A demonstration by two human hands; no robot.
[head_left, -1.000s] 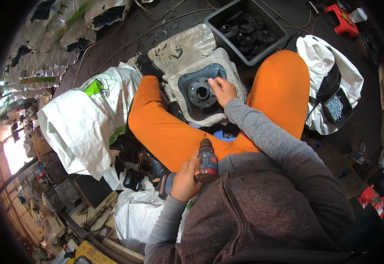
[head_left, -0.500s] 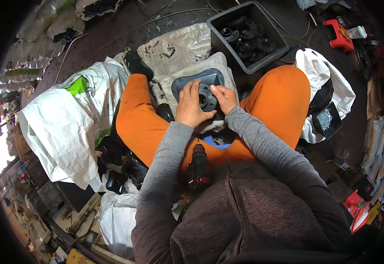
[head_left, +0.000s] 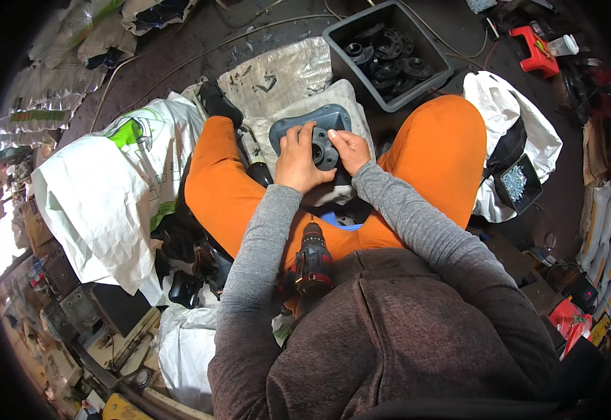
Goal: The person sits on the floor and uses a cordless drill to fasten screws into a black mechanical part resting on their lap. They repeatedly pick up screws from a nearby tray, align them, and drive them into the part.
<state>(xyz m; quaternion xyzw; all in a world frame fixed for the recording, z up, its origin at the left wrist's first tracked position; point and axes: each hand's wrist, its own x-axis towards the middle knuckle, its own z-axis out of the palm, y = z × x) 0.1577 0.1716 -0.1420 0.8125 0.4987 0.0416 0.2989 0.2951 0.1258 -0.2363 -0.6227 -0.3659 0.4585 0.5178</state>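
both hands, left hand (head_left: 297, 159) and right hand (head_left: 347, 149), fingers curled, press a black flange (head_left: 321, 150) onto the grey plate (head_left: 298, 124); the cordless drill (head_left: 312, 262) rests unused in the lap below it, so fastening seems undone.

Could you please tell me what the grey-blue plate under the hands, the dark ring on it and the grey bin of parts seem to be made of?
The grey-blue rounded plate looks like moulded plastic: matte, with soft edges. The dark ring between the left hand and right hand seems to be black plastic or rubber; hard to tell. The grey rectangular bin looks like plain matte plastic with thin walls.
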